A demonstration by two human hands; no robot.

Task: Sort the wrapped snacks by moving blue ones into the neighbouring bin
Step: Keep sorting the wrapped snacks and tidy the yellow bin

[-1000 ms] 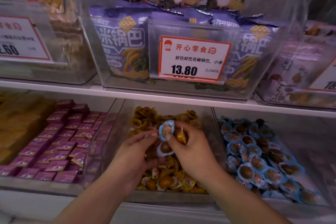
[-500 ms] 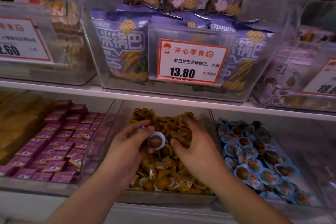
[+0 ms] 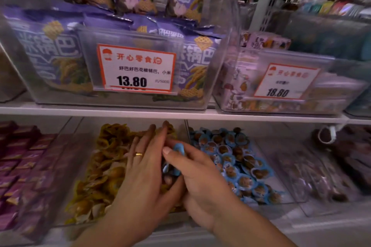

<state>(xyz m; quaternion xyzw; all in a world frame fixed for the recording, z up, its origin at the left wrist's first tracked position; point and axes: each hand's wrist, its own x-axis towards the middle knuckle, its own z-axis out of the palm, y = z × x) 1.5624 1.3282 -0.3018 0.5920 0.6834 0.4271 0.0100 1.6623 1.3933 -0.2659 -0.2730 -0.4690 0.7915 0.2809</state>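
Over the yellow bin [image 3: 88, 166], the right hand [image 3: 200, 178] pinches blue snacks [image 3: 177, 149]; the left hand [image 3: 144, 166] lies flat, fingers together. Next: carry them into the blue bin [image 3: 267, 152].

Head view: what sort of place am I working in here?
Most likely a snack shop's bulk aisle: white orange-bordered price tag reading 13.80, clear plastic bin of purple snack bags, and a white shelf over bins of loose wrapped sweets.

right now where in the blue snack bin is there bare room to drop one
The clear bin of blue-wrapped snacks is bare along its right wall, at its floor, and at the near right corner. Its left and middle are heaped. The yellow-wrapped snack bin is crowded, with both hands there.
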